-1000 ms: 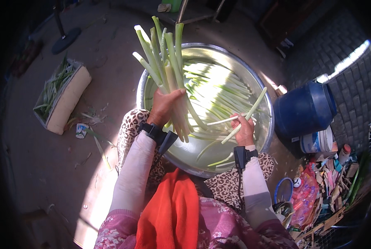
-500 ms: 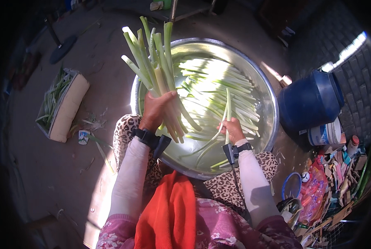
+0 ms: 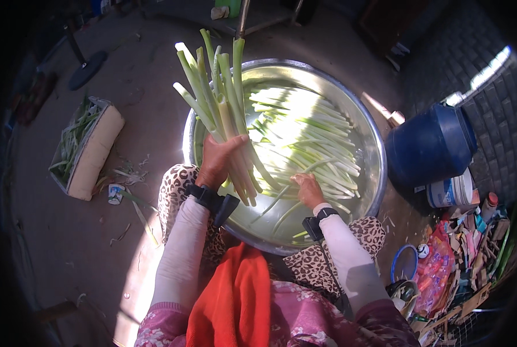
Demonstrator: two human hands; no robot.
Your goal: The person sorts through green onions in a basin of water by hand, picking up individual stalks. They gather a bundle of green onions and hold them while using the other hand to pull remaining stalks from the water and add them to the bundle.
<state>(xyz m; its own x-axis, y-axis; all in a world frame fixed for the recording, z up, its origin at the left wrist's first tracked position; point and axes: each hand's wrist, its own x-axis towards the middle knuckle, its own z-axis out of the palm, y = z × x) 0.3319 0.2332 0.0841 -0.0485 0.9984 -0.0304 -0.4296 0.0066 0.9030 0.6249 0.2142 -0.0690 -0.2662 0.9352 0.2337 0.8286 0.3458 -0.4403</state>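
My left hand [image 3: 216,161] is wrapped round a thick bunch of green onions [image 3: 226,113], tilted with its cut green ends up and away and its pale ends low. The bunch hangs over the left side of a wide metal basin [image 3: 381,156]. Many more trimmed green onions [image 3: 328,139] lie side by side in the basin, partly washed out by sunlight. Over their near part is my right hand [image 3: 310,191], fingers bent together. A curved stalk shows right beside its fingertips; whether it is gripped is hidden. A few loose stalks lie under that hand.
At left stands a carton [image 3: 99,151] of green leaves, with a paper cup [image 3: 115,194] and scraps beside it. To the right are a blue barrel [image 3: 429,144], a white bucket [image 3: 450,189] and a heap of rubbish [image 3: 472,254]. My knees flank the basin's near rim.
My right hand has moved left and turned inward; the upright stalks it held no longer stand up from it. My left hand keeps the bunch, which sits slightly lower in view.
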